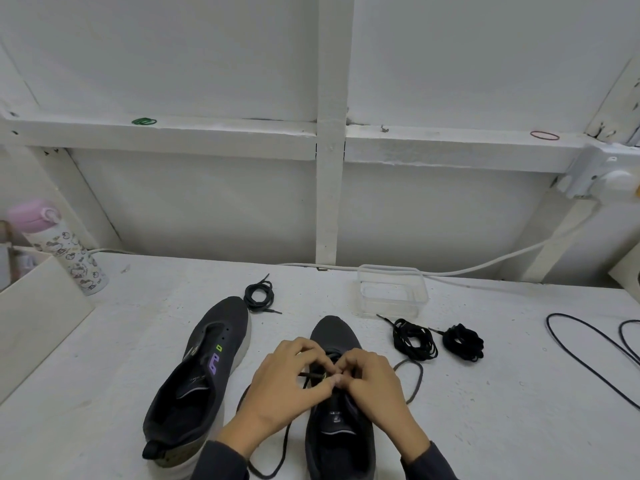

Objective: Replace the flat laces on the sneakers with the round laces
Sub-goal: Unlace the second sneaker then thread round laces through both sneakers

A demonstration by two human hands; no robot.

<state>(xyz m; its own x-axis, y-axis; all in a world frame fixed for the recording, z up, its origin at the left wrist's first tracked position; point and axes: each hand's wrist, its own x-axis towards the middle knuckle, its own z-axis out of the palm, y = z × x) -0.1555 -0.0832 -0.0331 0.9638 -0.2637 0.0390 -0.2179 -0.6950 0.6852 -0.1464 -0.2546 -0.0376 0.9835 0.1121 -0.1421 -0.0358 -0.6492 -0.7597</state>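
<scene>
Pinching a dark round lace (pixel 422 375) above the eyelets of the right sneaker (pixel 337 438), the left hand (pixel 287 389) and right hand (pixel 375 386) meet fingertip to fingertip near the front edge of the white counter (pixel 502 393), both gripping the cord. Two dark-grey knit sneakers lie here; the left sneaker (pixel 204 375) is unlaced, with a purple mark. One coiled lace (pixel 258 296) sits behind it; two tangled black bundles (pixel 414 341) lie rightward, before one clear plastic tub (pixel 393 289).
</scene>
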